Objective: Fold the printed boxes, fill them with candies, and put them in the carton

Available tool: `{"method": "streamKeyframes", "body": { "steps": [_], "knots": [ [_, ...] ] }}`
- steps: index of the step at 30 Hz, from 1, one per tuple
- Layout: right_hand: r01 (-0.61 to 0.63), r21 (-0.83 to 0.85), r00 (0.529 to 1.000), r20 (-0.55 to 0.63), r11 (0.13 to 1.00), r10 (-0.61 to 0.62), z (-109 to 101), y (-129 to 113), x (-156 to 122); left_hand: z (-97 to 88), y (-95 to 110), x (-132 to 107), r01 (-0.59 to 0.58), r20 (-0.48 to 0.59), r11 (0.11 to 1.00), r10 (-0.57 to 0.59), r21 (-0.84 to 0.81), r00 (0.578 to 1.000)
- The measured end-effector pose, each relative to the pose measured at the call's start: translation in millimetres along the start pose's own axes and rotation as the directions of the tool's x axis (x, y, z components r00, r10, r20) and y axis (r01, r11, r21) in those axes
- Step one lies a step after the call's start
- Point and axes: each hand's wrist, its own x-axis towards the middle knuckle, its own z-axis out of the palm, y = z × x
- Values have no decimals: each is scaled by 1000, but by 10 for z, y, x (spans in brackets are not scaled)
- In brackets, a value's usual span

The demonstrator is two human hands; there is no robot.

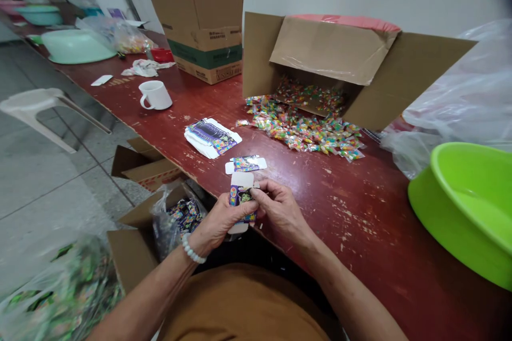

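Observation:
Between my two hands, over the table's front edge, is a small printed candy box [243, 195] with white end flaps sticking out at top and bottom. My left hand [219, 219] grips its left side, thumb across the front. My right hand [276, 203] pinches its right upper edge near the top flap. Just beyond lies a single flattened box [246, 163] on the table. Behind it sits a stack of flat purple printed boxes [213, 137]. Small wrapped candies [304, 130] in clear packets spill out of a tipped cardboard carton [332, 53].
On the red table [360, 208] stand a white mug [155, 95], an upright cardboard carton [204, 32] and a green basin [460, 213] at right. Below left, an open carton holds a bag of filled boxes [184, 216]. A white stool [36, 101] stands on the floor.

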Motion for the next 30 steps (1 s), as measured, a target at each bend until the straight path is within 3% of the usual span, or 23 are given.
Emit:
{"method": "streamKeyframes", "body": {
  "steps": [3, 7, 10, 13, 18, 21, 23, 25, 27, 30],
  "knots": [
    [163, -159, 977, -110, 974, -181, -47, -25, 43, 25, -3, -20, -108, -118, 992, 115, 61, 986],
    [153, -189, 961, -202, 970, -191, -80, -60, 39, 50, -30, -107, -228, -265, 969, 245, 91, 933],
    [185, -131, 956, -206, 974, -209, -34, -10, 19, 44, -45, -147, -266, -263, 947, 306, 179, 915],
    [231, -66, 958, -161, 971, -239, -5, 77, 15, -15, -29, -138, -258, -219, 944, 302, 206, 928],
    [66, 35, 995, -75, 997, -63, -85, 131, 60, -112, -12, -92, -182, -101, 981, 187, 62, 977],
    [-60, 150, 998, 15, 987, 58, -162, 73, 115, -115, -26, -78, -160, -102, 986, 165, 54, 981],
    [-65, 139, 995, 81, 988, 54, -200, 20, 145, -113, -35, -71, -169, -108, 982, 177, 82, 978],
    [-1, 17, 992, 130, 1000, -1, -220, -19, 156, -114, -36, -65, -194, -122, 975, 206, 105, 971],
    [146, -183, 984, 124, 972, -124, -220, -35, 144, -110, -26, -63, -202, -156, 977, 209, 63, 965],
    [345, -369, 933, 40, 863, -356, -198, -27, 103, -79, 3, -69, -106, -153, 990, 91, -94, 984]
  ]
}}
